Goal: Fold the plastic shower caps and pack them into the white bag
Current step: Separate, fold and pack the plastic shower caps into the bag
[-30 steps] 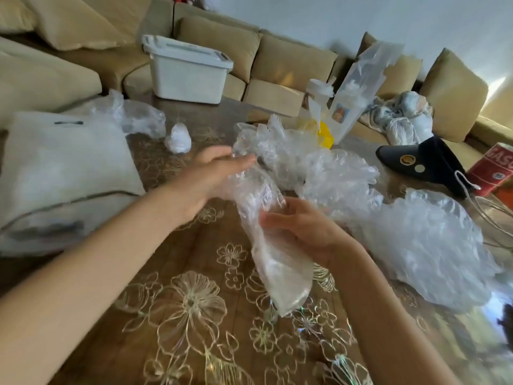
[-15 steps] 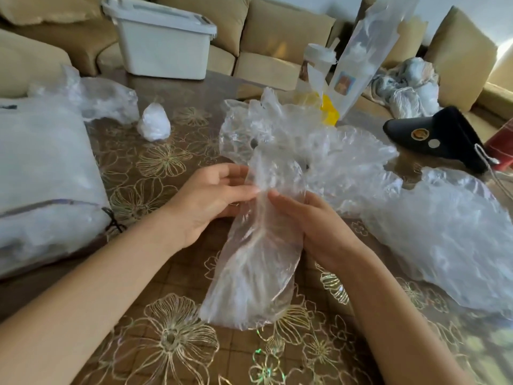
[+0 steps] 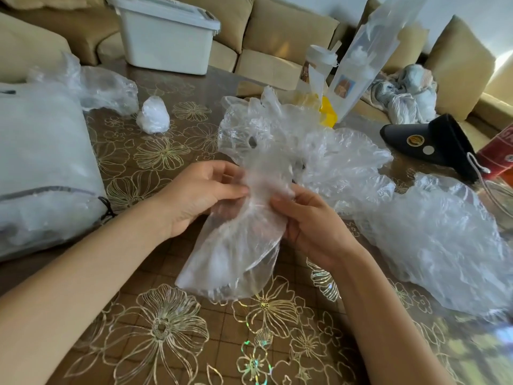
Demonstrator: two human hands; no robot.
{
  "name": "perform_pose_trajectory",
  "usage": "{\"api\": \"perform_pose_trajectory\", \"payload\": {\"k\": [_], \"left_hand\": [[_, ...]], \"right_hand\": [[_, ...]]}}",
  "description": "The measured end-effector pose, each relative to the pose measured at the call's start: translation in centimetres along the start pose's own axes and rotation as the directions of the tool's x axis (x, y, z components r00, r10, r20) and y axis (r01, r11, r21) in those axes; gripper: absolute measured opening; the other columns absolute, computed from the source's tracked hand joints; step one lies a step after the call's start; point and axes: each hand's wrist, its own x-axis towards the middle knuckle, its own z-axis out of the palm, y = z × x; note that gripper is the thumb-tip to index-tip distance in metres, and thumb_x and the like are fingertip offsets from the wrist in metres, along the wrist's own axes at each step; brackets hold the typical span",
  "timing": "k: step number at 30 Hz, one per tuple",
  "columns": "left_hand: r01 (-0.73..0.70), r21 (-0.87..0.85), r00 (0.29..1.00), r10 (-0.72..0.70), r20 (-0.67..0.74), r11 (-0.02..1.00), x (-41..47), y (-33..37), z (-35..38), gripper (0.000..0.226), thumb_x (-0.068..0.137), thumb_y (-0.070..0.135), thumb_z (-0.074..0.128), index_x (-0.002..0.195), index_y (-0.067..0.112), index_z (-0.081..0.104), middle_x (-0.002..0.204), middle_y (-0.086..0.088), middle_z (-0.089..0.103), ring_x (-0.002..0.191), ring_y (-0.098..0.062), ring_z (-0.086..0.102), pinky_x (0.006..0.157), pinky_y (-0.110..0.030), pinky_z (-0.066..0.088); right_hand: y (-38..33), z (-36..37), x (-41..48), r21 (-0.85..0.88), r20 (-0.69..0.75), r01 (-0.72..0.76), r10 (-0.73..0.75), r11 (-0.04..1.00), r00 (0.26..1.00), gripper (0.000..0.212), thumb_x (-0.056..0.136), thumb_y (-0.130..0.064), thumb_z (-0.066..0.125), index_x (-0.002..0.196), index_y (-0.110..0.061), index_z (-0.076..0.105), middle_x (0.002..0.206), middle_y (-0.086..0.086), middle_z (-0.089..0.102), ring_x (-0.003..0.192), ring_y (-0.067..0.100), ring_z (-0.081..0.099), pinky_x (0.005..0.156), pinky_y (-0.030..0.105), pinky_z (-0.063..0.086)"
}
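A clear plastic shower cap hangs lengthwise over the table's middle, gathered at its upper part. My left hand pinches that gathered part from the left. My right hand grips it from the right. The cap's lower end fans out and touches the table. Behind the hands lies a heap of loose caps, and another crumpled cap spreads at the right. The white bag lies at the left edge. A small folded cap sits beyond it.
The table has a brown flowered cover. More clear plastic lies at the back left. A white lidded bin stands on the sofa. A tall clear packet, a black cap and a red box are at the back right.
Both hands have come together on the cap's gathered upper part and squeezed it narrower. The cap has lowered, so its bottom end now spreads on the table.
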Motion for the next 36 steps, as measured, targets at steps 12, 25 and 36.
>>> {"api": "perform_pose_trajectory", "payload": {"k": [12,25,36], "left_hand": [[0.284,0.025,0.900,-0.276,0.337,0.958,-0.5,0.5,-0.1,0.056,0.078,0.045,0.065,0.118,0.006,0.063,0.110,-0.014,0.069,0.098,-0.028,0.065,0.085,-0.035,0.053],[0.310,-0.312,0.949,-0.274,0.155,0.898,-0.2,1.0,-1.0,0.032,0.082,0.014,0.060,0.109,-0.001,0.064,0.104,-0.016,0.069,0.082,-0.023,0.069,0.068,-0.031,0.058],[-0.044,-0.056,0.988,0.036,-0.147,0.997,0.0,0.5,0.0,0.005,0.089,0.012,0.061,0.090,0.008,0.062,0.084,-0.007,0.066,0.077,-0.020,0.064,0.076,-0.034,0.054]], "right_hand": [[-0.3,0.6,-0.6,-0.407,-0.085,0.198,-0.252,0.892,0.964,0.059,0.083,0.023,0.028,0.080,-0.013,0.075,0.083,0.000,0.074,0.078,0.019,0.071,0.066,0.033,0.060],[2.1,3.5,-1.5,-0.921,0.332,0.386,-0.612,-0.046,0.718,0.060,0.066,0.001,0.069,0.119,-0.023,0.056,0.142,0.006,0.033,0.131,0.023,0.024,0.107,0.037,0.022],[1.6,3.2,-1.3,-0.845,0.058,0.312,-0.506,0.434,0.860,0.022,0.079,-0.051,0.055,0.082,-0.036,0.071,0.094,-0.024,0.065,0.101,0.004,0.049,0.092,0.032,0.034]]}}
